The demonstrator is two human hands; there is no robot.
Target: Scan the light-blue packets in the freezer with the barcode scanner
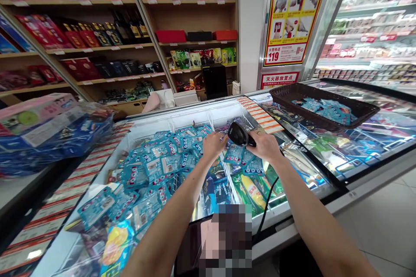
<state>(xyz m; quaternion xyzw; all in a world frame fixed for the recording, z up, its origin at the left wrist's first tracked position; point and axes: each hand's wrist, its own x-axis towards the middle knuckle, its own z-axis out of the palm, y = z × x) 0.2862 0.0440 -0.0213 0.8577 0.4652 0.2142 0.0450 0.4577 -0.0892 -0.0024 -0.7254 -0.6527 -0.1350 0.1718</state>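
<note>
In the head view, my right hand (264, 145) is wrapped round the handle of a black barcode scanner (238, 134), whose cable hangs down to the right. Just left of the scanner is my left hand (214, 145), its fingers bent together near the wire divider; what they hold, if anything, is hidden. Both hands are over an open chest freezer. Many light-blue packets (162, 156) lie heaped on its left side. A few more blue packets (253, 165) rest under my right hand, above green and yellow packages (255, 190).
A brown basket (367, 117) with blue packets stands on the freezer's right part. Plastic-wrapped boxes (42, 130) sit at the left edge. A dark-screened device (188, 246) is at the front; shelves (195, 43) line the back.
</note>
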